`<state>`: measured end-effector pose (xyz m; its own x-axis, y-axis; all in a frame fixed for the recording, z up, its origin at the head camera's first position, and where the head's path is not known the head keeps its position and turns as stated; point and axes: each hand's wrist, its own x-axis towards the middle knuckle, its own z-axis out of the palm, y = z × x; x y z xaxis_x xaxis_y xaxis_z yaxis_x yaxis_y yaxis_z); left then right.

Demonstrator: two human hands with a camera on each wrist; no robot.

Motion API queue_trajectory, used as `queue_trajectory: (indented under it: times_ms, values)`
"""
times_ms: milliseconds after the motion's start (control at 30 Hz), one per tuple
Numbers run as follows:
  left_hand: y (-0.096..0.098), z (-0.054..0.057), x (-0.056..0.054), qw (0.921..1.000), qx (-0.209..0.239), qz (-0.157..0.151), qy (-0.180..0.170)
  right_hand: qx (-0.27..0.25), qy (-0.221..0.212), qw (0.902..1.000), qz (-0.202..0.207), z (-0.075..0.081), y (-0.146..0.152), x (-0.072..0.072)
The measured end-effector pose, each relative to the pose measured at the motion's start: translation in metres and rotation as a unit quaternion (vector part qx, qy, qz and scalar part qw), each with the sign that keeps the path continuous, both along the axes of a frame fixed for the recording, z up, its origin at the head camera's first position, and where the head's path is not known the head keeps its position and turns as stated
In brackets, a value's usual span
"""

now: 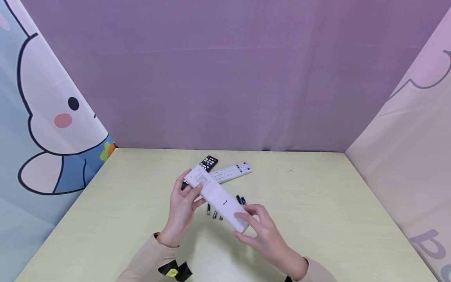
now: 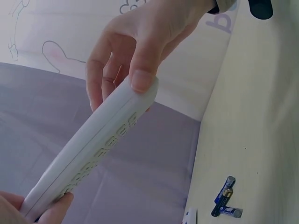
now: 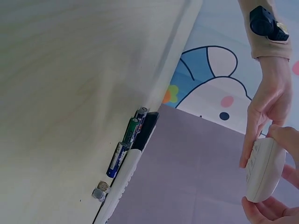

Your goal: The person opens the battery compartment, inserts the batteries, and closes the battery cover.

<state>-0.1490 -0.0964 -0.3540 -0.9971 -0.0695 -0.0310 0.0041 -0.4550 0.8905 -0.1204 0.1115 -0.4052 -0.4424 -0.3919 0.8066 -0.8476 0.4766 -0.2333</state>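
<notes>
A white remote control (image 1: 220,197) is held above the table with its back side up. The left hand (image 1: 181,209) grips its upper left end, thumb across the back near a printed label. At the lower right end, the right hand (image 1: 266,233) pinches the remote between thumb and fingers. The left wrist view shows the remote's edge and raised buttons underneath. Beneath it lie several batteries (image 3: 117,159), partly hidden by the remote in the head view.
Behind the held remote, a black remote (image 1: 210,161) and another white remote (image 1: 232,171) lie on the pale table (image 1: 310,188). A purple cloth (image 1: 225,78) hangs along the back edge, with printed cloths at both sides.
</notes>
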Motion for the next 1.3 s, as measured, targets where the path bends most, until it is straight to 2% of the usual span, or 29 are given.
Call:
queue_trajectory:
  times_ms: [233, 433, 667, 967, 1300]
  values:
    - [0.000, 0.001, 0.001, 0.9999, 0.014, -0.001, -0.007, 0.005, -0.012, 0.9999, 0.004, 0.000, 0.001, 0.002]
    - [0.000, 0.001, 0.001, 0.9995, 0.026, -0.001, -0.016, 0.000, -0.059, 0.9980, 0.023, 0.000, 0.000, 0.003]
    - [0.001, 0.000, 0.002, 0.9999, 0.000, -0.006, -0.009, 0.010, -0.126, 0.9916, 0.026, 0.004, -0.002, 0.003]
    - [0.003, -0.001, 0.003, 0.9997, -0.014, -0.016, -0.011, 0.006, -0.186, 0.9818, 0.039, 0.009, -0.005, -0.001]
    - [0.005, -0.005, 0.005, 0.9992, -0.039, -0.011, -0.007, -0.004, -0.247, 0.9681, 0.043, 0.012, -0.008, -0.005]
